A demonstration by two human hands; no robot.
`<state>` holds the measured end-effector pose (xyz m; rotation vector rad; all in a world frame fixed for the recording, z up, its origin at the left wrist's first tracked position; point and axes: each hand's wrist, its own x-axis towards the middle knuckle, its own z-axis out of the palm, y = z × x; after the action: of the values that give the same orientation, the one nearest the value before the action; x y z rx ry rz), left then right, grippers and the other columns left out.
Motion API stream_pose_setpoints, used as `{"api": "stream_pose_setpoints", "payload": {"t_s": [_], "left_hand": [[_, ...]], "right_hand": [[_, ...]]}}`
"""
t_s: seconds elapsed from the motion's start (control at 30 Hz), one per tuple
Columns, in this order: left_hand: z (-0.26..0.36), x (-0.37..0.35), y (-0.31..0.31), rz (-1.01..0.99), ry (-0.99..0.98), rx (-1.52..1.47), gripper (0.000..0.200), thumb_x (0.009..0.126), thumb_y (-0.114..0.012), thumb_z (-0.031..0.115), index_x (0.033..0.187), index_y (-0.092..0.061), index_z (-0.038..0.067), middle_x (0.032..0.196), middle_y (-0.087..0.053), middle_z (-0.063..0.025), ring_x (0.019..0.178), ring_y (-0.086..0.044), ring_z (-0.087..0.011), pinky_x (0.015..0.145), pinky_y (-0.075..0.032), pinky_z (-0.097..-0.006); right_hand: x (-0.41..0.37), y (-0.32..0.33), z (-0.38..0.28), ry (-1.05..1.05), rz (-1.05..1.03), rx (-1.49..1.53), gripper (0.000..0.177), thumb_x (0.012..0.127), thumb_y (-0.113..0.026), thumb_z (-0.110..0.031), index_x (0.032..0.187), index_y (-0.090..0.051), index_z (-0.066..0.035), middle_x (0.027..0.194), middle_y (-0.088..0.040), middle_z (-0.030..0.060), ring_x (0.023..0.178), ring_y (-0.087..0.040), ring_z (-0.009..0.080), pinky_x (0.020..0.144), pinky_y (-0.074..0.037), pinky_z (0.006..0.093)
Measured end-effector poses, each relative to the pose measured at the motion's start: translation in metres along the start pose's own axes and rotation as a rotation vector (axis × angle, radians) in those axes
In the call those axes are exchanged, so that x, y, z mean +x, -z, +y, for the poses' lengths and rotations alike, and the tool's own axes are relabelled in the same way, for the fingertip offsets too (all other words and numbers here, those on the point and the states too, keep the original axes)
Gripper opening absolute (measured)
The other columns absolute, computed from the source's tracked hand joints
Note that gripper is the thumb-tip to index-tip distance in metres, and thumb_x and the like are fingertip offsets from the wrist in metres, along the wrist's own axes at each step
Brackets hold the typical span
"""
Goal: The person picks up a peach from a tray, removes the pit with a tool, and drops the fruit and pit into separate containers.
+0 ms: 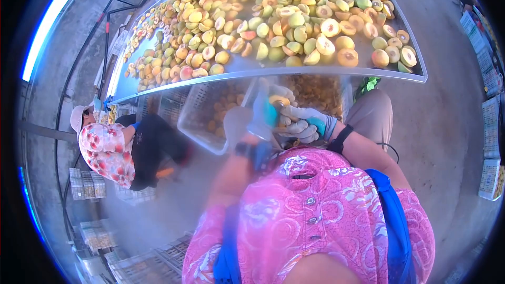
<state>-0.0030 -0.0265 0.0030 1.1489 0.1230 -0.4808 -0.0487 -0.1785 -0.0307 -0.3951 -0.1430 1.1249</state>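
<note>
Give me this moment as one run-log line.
Left hand: gloved, blurred, at fruit piece | Right hand: gloved, at same piece, grip unclear | Table: heaped cut fruit | Crate: fruit inside

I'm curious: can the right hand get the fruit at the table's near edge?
Probably yes: the right hand looks near the table's rim, and only that rim seems between it and the fruit.

Yellow-green, red-blushed peach halves at twelve o'clock; white-swirled pink shirt at six; co-worker's red-on-white floral shirt at nine.
</note>
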Motion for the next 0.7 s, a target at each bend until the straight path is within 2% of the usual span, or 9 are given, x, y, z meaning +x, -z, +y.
{"api": "stream_pose_setpoints", "payload": {"t_s": [0.07,0.13,0.23,0.27,0.33,0.4,0.47,0.63,0.7], "left_hand": [[-0.001,0.002,0.001,0.067,0.004,-0.062,0.073,0.095,-0.030,0.064,0.084,-0.061,-0.002,0.082,-0.062,-0.0147,0.057,-0.060,-0.0249,0.048,-0.051,-0.0312],[-0.006,0.011,0.017,0.023,-0.090,0.197,0.071,0.092,-0.042,0.063,0.079,-0.062,-0.004,0.076,-0.065,-0.0154,0.066,-0.063,-0.0235,0.061,-0.054,-0.0315],[-0.015,0.027,0.026,-0.058,-0.277,0.445,0.072,0.092,-0.041,0.063,0.080,-0.063,-0.005,0.077,-0.066,-0.0161,0.065,-0.064,-0.0248,0.060,-0.055,-0.0333],[-0.016,0.028,0.029,-0.056,-0.273,0.448,0.072,0.092,-0.041,0.063,0.080,-0.063,-0.005,0.077,-0.066,-0.0161,0.065,-0.064,-0.0248,0.060,-0.055,-0.0333],[0.003,0.009,0.010,0.021,0.035,0.317,0.070,0.097,-0.029,0.060,0.089,-0.062,0.000,0.083,-0.065,-0.0155,0.080,-0.064,-0.0251,0.056,-0.054,-0.0335],[0.003,0.005,0.004,0.025,0.032,0.221,0.068,0.097,-0.030,0.060,0.093,-0.061,0.000,0.089,-0.065,-0.0152,0.082,-0.064,-0.0255,0.060,-0.055,-0.0343],[-0.001,0.007,0.004,0.034,0.027,0.124,0.066,0.097,-0.031,0.059,0.098,-0.059,-0.001,0.094,-0.065,-0.0149,0.084,-0.064,-0.0258,0.065,-0.055,-0.0351],[0.000,0.044,0.068,0.039,-0.132,-0.512,0.052,0.093,-0.049,0.054,0.104,-0.062,0.005,0.106,-0.063,-0.0113,0.093,-0.062,-0.0233,0.084,-0.053,-0.0380],[0.042,0.036,0.066,0.218,-0.408,-0.212,0.041,0.096,-0.052,0.042,0.109,-0.062,0.004,0.110,-0.061,-0.0089,0.097,-0.060,-0.0212,0.089,-0.049,-0.0320]], "right_hand": [[0.003,0.013,0.001,-0.014,0.065,-0.056,0.037,0.097,-0.044,-0.050,0.092,-0.049,-0.015,0.054,-0.028,-0.0097,0.034,-0.021,0.0015,0.030,-0.014,0.0194],[0.005,0.010,0.002,-0.025,0.129,-0.108,0.037,0.098,-0.043,-0.049,0.094,-0.052,-0.013,0.054,-0.030,-0.0081,0.034,-0.022,0.0020,0.029,-0.015,0.0194],[0.008,-0.002,0.008,0.211,0.422,-0.359,0.036,0.098,-0.044,-0.049,0.094,-0.052,-0.014,0.053,-0.029,-0.0086,0.034,-0.021,0.0023,0.029,-0.014,0.0198],[0.007,0.000,0.007,0.116,0.388,-0.295,0.037,0.097,-0.044,-0.050,0.094,-0.052,-0.014,0.053,-0.029,-0.0086,0.034,-0.022,0.0022,0.029,-0.015,0.0196],[0.004,0.003,0.002,0.021,0.352,-0.230,0.037,0.097,-0.044,-0.051,0.093,-0.052,-0.014,0.053,-0.029,-0.0087,0.034,-0.022,0.0021,0.030,-0.016,0.0194],[0.002,0.004,-0.006,-0.062,0.078,-0.048,0.039,0.098,-0.042,-0.051,0.095,-0.052,-0.013,0.054,-0.032,-0.0076,0.034,-0.024,0.0020,0.030,-0.017,0.0196],[0.002,0.006,-0.005,-0.032,0.033,-0.021,0.040,0.098,-0.041,-0.051,0.091,-0.050,-0.013,0.054,-0.031,-0.0084,0.034,-0.023,0.0022,0.029,-0.017,0.0187],[-0.003,0.014,-0.006,0.029,-0.189,0.119,0.040,0.100,-0.039,-0.049,0.089,-0.048,-0.012,0.053,-0.028,-0.0085,0.033,-0.021,0.0020,0.027,-0.017,0.0180],[-0.011,0.024,-0.007,0.105,-0.156,0.251,0.041,0.101,-0.035,-0.047,0.097,-0.050,-0.009,0.057,-0.036,-0.0044,0.034,-0.028,0.0024,0.028,-0.021,0.0203]]}}
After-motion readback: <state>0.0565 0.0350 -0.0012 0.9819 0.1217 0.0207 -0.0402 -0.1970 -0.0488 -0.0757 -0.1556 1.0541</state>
